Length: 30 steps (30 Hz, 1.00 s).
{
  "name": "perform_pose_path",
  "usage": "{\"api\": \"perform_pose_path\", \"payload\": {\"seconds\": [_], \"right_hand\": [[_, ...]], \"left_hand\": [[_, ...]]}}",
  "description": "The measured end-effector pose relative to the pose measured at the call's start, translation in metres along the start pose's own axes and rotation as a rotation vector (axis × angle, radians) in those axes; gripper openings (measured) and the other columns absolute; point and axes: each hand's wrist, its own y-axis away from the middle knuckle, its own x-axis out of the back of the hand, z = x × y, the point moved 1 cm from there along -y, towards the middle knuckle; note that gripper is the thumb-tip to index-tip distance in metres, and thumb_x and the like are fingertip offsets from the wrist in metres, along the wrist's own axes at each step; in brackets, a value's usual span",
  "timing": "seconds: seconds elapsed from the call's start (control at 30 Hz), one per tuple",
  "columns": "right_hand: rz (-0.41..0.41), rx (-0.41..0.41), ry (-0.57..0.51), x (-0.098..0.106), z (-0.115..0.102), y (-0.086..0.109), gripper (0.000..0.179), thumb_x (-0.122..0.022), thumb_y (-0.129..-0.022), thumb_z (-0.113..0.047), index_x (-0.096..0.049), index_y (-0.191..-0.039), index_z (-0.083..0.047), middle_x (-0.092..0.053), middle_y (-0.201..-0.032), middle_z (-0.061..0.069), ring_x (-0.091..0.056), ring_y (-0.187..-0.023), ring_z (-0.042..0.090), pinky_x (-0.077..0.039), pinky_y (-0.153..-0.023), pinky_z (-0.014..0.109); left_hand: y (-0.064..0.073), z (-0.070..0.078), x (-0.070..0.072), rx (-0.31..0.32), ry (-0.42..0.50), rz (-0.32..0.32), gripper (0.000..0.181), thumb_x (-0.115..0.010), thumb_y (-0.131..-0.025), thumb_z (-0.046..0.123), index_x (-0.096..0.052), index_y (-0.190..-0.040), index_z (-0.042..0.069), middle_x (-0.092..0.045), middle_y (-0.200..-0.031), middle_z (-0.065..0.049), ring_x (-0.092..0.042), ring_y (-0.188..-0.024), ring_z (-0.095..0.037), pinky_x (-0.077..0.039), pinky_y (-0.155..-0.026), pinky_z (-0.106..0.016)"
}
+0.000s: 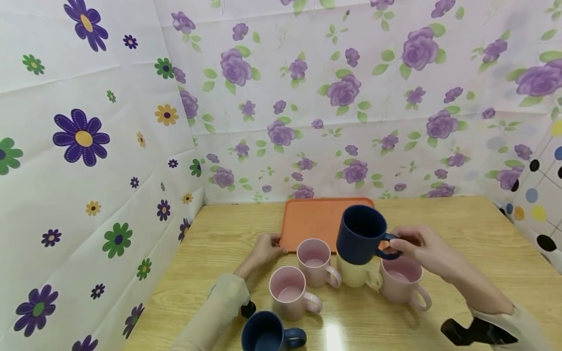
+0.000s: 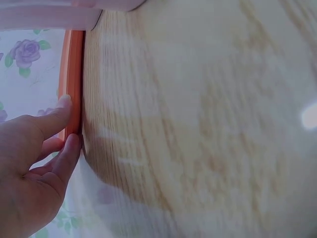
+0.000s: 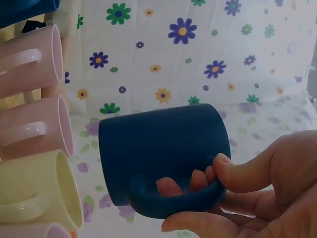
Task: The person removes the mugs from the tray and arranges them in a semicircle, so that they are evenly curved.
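My right hand (image 1: pixel 419 246) grips the handle of a dark blue mug (image 3: pixel 158 153), its fingers through the loop. In the head view the mug is upright, raised over the near side of the orange tray (image 1: pixel 309 224), and overlaps a cream mug (image 1: pixel 351 275). My left hand (image 1: pixel 265 249) holds the tray's near left corner; in the left wrist view the thumb and fingers (image 2: pixel 73 144) pinch its orange rim (image 2: pixel 73 84). A pink mug (image 1: pixel 312 268) stands beside the cream one, and another pink mug (image 1: pixel 397 285) is below my right hand.
Nearer to me stand a third pink mug (image 1: pixel 287 300) and a second dark blue mug (image 1: pixel 263 336), close by my left sleeve. All rest on a wooden table (image 1: pixel 461 224). Flower-patterned sheets (image 1: pixel 272 97) rise behind the table and on its left.
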Motion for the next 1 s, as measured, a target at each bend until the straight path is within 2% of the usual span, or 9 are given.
{"api": "perform_pose_path", "payload": {"seconds": [0.17,0.27,0.4,0.67,0.87,0.93,1.0], "right_hand": [[-0.089,0.091,-0.086,0.007,0.012,0.023,0.022,-0.046,-0.102,-0.009,-0.064,-0.108,0.001,-0.071,-0.102,0.008,-0.068,-0.093,0.012,-0.058,-0.075,0.031],[-0.161,0.070,-0.155,0.010,0.020,0.036,0.024,-0.043,-0.102,-0.008,-0.063,-0.110,0.003,-0.070,-0.106,0.009,-0.068,-0.096,0.013,-0.058,-0.078,0.031],[-0.235,0.018,-0.188,0.013,0.034,0.054,0.026,-0.039,-0.104,-0.007,-0.062,-0.112,0.004,-0.070,-0.110,0.010,-0.067,-0.102,0.012,-0.055,-0.083,0.022],[-0.322,-0.047,-0.208,0.015,0.060,0.089,0.025,-0.039,-0.104,-0.008,-0.062,-0.109,-0.001,-0.071,-0.107,0.007,-0.066,-0.099,0.011,-0.055,-0.077,0.022],[-0.445,-0.036,-0.380,0.011,0.085,0.114,0.029,-0.033,-0.103,0.000,-0.061,-0.111,0.002,-0.067,-0.104,0.014,-0.063,-0.095,0.018,-0.053,-0.078,0.022],[-0.467,-0.029,-0.401,0.009,0.094,0.119,0.031,-0.031,-0.103,0.002,-0.061,-0.111,0.002,-0.067,-0.103,0.014,-0.063,-0.093,0.018,-0.053,-0.076,0.022],[-0.468,-0.014,-0.382,0.009,0.102,0.123,0.032,-0.031,-0.103,0.003,-0.062,-0.109,0.000,-0.068,-0.098,0.011,-0.064,-0.087,0.016,-0.051,-0.067,0.022]], "left_hand": [[0.000,0.003,0.002,0.002,-0.003,0.003,0.046,-0.078,-0.078,0.002,-0.061,-0.117,-0.014,-0.070,-0.099,-0.026,-0.068,-0.082,-0.027,-0.057,-0.069,-0.024],[0.001,0.003,0.002,-0.002,0.003,0.000,0.043,-0.078,-0.077,0.001,-0.063,-0.115,-0.013,-0.070,-0.098,-0.026,-0.069,-0.081,-0.028,-0.057,-0.069,-0.024],[0.002,0.004,0.001,-0.016,0.002,-0.012,0.042,-0.078,-0.077,0.001,-0.063,-0.114,-0.014,-0.070,-0.095,-0.026,-0.068,-0.078,-0.026,-0.056,-0.065,-0.021],[0.004,0.006,-0.002,-0.018,0.018,-0.005,0.047,-0.079,-0.076,0.000,-0.061,-0.117,-0.015,-0.070,-0.094,-0.027,-0.068,-0.078,-0.028,-0.056,-0.064,-0.021],[0.003,0.004,-0.002,0.000,0.015,0.005,0.045,-0.079,-0.076,0.001,-0.063,-0.116,-0.013,-0.071,-0.093,-0.025,-0.068,-0.079,-0.027,-0.053,-0.062,-0.019],[0.003,0.004,-0.001,0.006,0.016,0.011,0.045,-0.079,-0.076,0.001,-0.063,-0.115,-0.012,-0.071,-0.092,-0.025,-0.068,-0.079,-0.027,-0.052,-0.060,-0.018],[0.003,0.004,-0.001,0.004,0.017,0.011,0.045,-0.079,-0.076,0.001,-0.063,-0.115,-0.013,-0.071,-0.092,-0.025,-0.068,-0.078,-0.027,-0.052,-0.059,-0.018]]}}
